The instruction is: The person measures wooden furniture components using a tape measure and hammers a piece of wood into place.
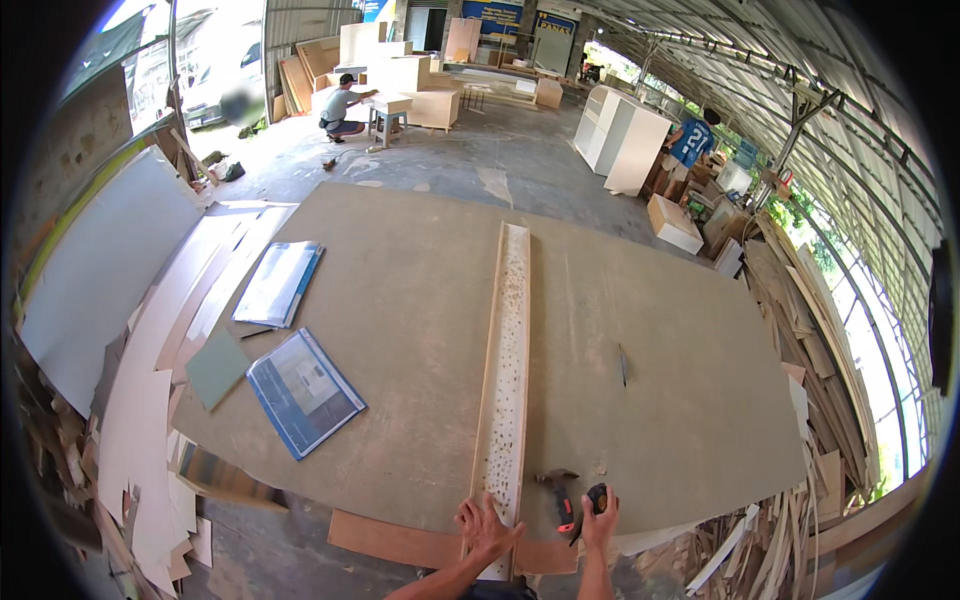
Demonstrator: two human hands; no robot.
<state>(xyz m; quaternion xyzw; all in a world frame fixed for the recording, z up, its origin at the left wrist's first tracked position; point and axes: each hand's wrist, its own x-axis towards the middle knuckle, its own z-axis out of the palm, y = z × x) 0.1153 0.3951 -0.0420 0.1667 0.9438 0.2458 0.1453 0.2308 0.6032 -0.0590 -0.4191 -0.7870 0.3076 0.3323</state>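
A long, narrow wooden trough (508,345) with a speckled white inner face and raised side edges runs lengthwise away from me on a large brown board (420,260). My left hand (487,528) lies across its near end, fingers spread. In my right hand (600,518), just right of the trough, is a black tape measure (597,497), gripped between thumb and fingers. Between the tape measure and the trough lies a hammer (563,505) with a dark head and a red and black handle. Further right rests a thin dark pencil-like stick (623,366).
Two blue-edged document folders (305,393) and a grey-green panel (217,368) lie at left. Wood offcuts (770,540) pile up at right; pale sheets (140,450) lie at left. One person (345,108) crouches by cabinets; another (692,145) stands beside a white cabinet (622,140).
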